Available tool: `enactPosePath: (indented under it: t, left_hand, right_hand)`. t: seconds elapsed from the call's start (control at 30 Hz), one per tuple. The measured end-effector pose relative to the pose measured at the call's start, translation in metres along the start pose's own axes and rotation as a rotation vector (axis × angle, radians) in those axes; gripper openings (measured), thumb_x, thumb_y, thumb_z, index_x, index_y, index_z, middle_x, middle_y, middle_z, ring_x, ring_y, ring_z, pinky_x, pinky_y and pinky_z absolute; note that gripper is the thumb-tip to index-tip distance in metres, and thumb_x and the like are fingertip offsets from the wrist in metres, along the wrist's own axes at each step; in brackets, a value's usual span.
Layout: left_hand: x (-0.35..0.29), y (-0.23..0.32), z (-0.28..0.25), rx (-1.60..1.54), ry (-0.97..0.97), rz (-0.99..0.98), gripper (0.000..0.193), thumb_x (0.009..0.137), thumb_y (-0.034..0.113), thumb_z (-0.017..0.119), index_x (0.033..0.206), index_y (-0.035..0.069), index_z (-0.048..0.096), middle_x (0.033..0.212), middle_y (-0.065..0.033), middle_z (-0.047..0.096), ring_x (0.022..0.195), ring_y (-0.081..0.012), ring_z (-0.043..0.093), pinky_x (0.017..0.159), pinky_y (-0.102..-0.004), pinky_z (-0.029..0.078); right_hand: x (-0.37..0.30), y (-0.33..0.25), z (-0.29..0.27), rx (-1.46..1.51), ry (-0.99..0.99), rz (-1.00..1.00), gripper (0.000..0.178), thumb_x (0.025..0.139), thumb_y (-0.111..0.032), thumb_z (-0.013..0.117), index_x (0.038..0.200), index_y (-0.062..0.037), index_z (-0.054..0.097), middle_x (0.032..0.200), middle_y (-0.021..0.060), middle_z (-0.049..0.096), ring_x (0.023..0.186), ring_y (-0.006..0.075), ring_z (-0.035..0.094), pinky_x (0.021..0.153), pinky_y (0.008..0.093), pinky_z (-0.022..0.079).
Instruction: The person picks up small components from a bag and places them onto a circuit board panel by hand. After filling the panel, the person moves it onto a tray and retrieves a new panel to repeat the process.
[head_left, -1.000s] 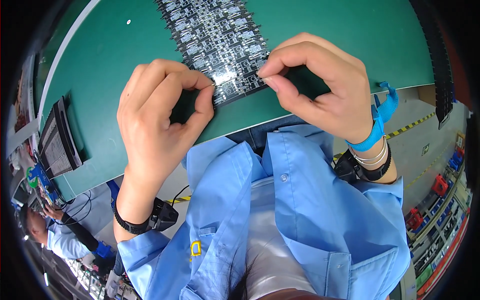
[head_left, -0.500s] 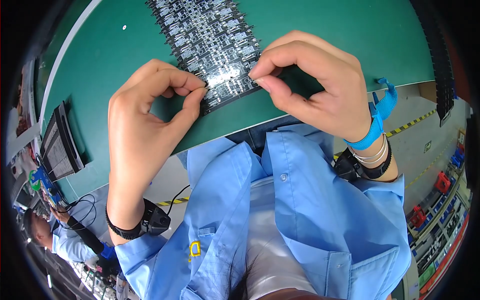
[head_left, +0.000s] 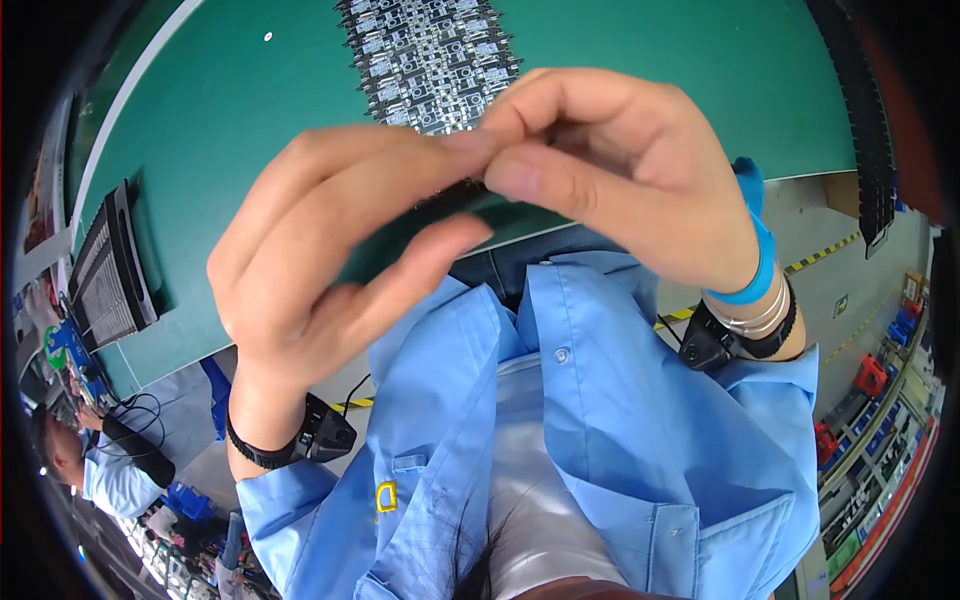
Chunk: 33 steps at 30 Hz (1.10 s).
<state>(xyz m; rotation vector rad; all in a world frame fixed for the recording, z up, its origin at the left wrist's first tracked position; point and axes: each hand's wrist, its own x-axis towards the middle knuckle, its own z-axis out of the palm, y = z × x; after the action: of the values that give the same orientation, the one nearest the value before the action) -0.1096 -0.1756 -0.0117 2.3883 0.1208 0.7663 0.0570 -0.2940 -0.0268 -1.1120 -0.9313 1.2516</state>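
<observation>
A dark panel of several small circuit boards [head_left: 430, 60] lies on the green mat [head_left: 250, 130] at the top middle. My left hand [head_left: 330, 250] and my right hand [head_left: 620, 170] are raised above the panel's near edge, close to the camera. Their fingertips meet in a tight pinch over that edge. Whatever sits between the fingertips is hidden by the fingers. A dark sliver of the panel's edge [head_left: 450, 195] shows under my left index finger. I wear a blue wrist strap [head_left: 755, 250] and bangles on the right wrist, and a black band [head_left: 300, 440] on the left.
A black stack of trays [head_left: 110, 270] stands at the mat's left edge. A long black strip [head_left: 865, 110] runs along the right side. Another person in a blue shirt [head_left: 100, 470] sits at the lower left. Red bins [head_left: 870, 375] stand on the floor at right.
Both hands have risen from the panel's near edge toward the camera and look much larger. The fingertips have closed together. The panel still lies on the mat.
</observation>
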Motion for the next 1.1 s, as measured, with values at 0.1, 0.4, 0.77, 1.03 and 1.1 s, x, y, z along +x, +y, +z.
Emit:
enactPosePath:
  t: [0.1, 0.4, 0.77, 1.03, 1.1]
  left_hand:
    - [0.007, -0.006, 0.002, 0.011, 0.051, 0.135, 0.029, 0.068, -0.012, 0.071, 0.095, -0.011, 0.062, 0.095, -0.0188, 0.065, 0.086, -0.0236, 0.063, 0.076, -0.0318, 0.05]
    - [0.014, 0.003, 0.001, 0.307, 0.203, 0.169, 0.027, 0.073, -0.018, 0.065, 0.099, -0.011, 0.06, 0.093, -0.0185, 0.066, 0.084, -0.0223, 0.064, 0.076, -0.0287, 0.052]
    - [-0.032, -0.04, -0.004, -0.258, 0.231, -0.286, 0.012, 0.083, -0.012, 0.057, 0.094, -0.006, 0.054, 0.095, -0.0157, 0.061, 0.091, -0.0198, 0.062, 0.086, -0.0307, 0.05]
    - [-0.03, -0.043, -0.006, -0.366, 0.305, -0.455, 0.022, 0.089, -0.003, 0.054, 0.111, -0.008, 0.055, 0.1, -0.0159, 0.062, 0.093, -0.0198, 0.063, 0.087, -0.029, 0.05]
    - [-0.033, -0.048, -0.009, -0.258, 0.208, -0.367, 0.025, 0.091, -0.001, 0.053, 0.115, -0.008, 0.054, 0.102, -0.0164, 0.062, 0.095, -0.0204, 0.063, 0.087, -0.0282, 0.05]
  right_hand:
    - [0.009, -0.016, -0.001, -0.003, -0.04, 0.116, 0.015, 0.089, -0.005, 0.058, 0.102, 0.0022, 0.059, 0.089, 0.0043, 0.062, 0.081, 0.0094, 0.058, 0.073, 0.0227, 0.048]
    - [0.021, -0.028, 0.003, 0.246, 0.136, 0.301, 0.024, 0.081, -0.015, 0.07, 0.101, -0.0035, 0.066, 0.093, 0.0078, 0.063, 0.081, 0.0159, 0.06, 0.064, 0.0239, 0.045]
    - [0.002, -0.011, -0.021, -0.574, -0.039, -0.151, 0.015, 0.088, 0.002, 0.058, 0.102, 0.0054, 0.058, 0.088, 0.0085, 0.062, 0.08, 0.0122, 0.06, 0.07, 0.0211, 0.048]
    - [0.006, -0.017, -0.022, -1.003, -0.062, -0.308, 0.012, 0.084, 0.004, 0.06, 0.094, 0.0005, 0.064, 0.092, 0.0064, 0.06, 0.079, 0.0109, 0.056, 0.066, 0.0225, 0.044]
    - [0.006, -0.013, -0.022, -0.933, -0.046, -0.246, 0.012, 0.083, 0.004, 0.06, 0.093, -0.0004, 0.065, 0.093, 0.0057, 0.06, 0.078, 0.0106, 0.055, 0.065, 0.0229, 0.043]
